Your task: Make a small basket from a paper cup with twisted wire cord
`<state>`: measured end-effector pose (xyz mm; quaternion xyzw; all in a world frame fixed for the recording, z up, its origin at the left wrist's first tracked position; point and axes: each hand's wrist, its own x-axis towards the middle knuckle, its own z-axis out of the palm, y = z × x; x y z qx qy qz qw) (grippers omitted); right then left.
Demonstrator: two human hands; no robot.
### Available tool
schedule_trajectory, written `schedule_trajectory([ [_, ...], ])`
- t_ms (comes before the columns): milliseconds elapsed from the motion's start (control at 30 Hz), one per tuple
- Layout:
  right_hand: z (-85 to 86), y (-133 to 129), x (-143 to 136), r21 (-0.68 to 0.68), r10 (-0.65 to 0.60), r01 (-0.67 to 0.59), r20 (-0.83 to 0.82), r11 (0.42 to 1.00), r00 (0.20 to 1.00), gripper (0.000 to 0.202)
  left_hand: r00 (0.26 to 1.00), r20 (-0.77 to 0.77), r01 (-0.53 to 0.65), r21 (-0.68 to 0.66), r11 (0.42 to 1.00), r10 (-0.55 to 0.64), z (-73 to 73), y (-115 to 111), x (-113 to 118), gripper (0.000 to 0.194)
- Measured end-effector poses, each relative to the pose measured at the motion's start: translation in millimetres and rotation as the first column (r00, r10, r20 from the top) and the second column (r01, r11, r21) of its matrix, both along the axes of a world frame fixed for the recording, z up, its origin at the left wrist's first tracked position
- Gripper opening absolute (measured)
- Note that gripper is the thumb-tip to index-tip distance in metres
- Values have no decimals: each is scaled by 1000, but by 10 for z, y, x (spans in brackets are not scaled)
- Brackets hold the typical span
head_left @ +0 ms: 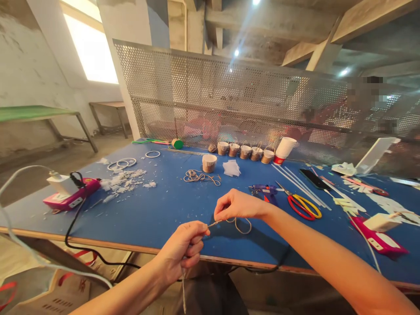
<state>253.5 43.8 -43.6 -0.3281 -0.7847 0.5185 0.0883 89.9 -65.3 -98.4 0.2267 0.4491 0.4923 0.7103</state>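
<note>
A length of thin beige twine (215,223) runs between my two hands over the table's front edge. My left hand (187,247) is closed round it, and a loose end hangs down below my fist. Just up and to the right, my right hand (234,204) pinches the same twine, with a loop of it lying beyond the fingers on the blue table (157,218). Farther back sit a loose bundle of twine (198,176) and a twine-wrapped paper cup (209,163).
Several wrapped cups (245,152) and a stack of paper cups (286,148) line the perforated metal screen (210,96). Scissors (303,206), a purple glue gun (265,189), white sticks (300,188), a phone (315,179) and pink power strips (72,196) lie about, with white scraps (123,183) at left.
</note>
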Motion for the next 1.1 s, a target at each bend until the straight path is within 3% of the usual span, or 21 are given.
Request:
schedule_trajectory([
  [100, 141, 10, -52, 105, 66, -80, 137, 991, 988, 9, 996, -81, -38, -12, 999, 37, 14, -4, 13, 21],
  [200, 207, -131, -137, 332, 19, -109, 265, 937, 964, 11, 986, -108, -125, 6, 992, 125, 9, -1, 43, 23],
  [233, 199, -199, -159, 446, -15, -113, 273, 888, 962, 12, 983, -100, -155, 15, 988, 156, 6, 2, 53, 24],
  [300, 136, -333, -183, 672, -80, -100, 231, 733, 970, 15, 975, -62, -211, 24, 977, 212, 1, 9, 69, 26],
  [367, 24, -440, -178, 803, -120, -44, 142, 595, 983, 17, 968, -4, -253, 19, 967, 253, -4, 16, 80, 27],
  [433, -102, -506, -155, 822, -141, 78, 3, 564, 990, 17, 961, 58, -273, 6, 962, 272, -9, 17, 87, 29],
  [500, -209, -537, -133, 734, -163, 242, -179, 634, 970, 16, 956, 113, -271, -7, 963, 270, -16, 11, 94, 30],
  [567, -281, -544, -125, 554, -216, 363, -314, 749, 924, 15, 954, 152, -258, -20, 966, 258, -24, 0, 102, 30],
  [633, -320, -533, -132, 340, -292, 412, -351, 846, 890, 14, 954, 176, -241, -26, 970, 242, -34, -14, 108, 29],
  [733, -335, -472, -148, 59, -380, 419, -320, 906, 868, 14, 960, 188, -206, -20, 978, 207, -51, -33, 101, 29],
  [800, -319, -393, -137, -51, -364, 366, -285, 929, 886, 15, 969, 179, -169, -8, 986, 167, -54, -43, 81, 27],
  [900, -245, -223, -81, -103, -201, 184, -201, 978, 959, 14, 989, 129, -74, 8, 997, 72, -47, -52, 41, 25],
  [1000, -121, -55, -38, -63, -11, 8, -45, 998, 999, 13, 1000, 30, -2, -6, 1000, 3, -44, -52, 18, 21],
  [1100, 18, 6, -70, 44, 90, -96, 109, 994, 990, 13, 998, -60, -23, -17, 1000, 22, -51, -53, 28, 20],
])
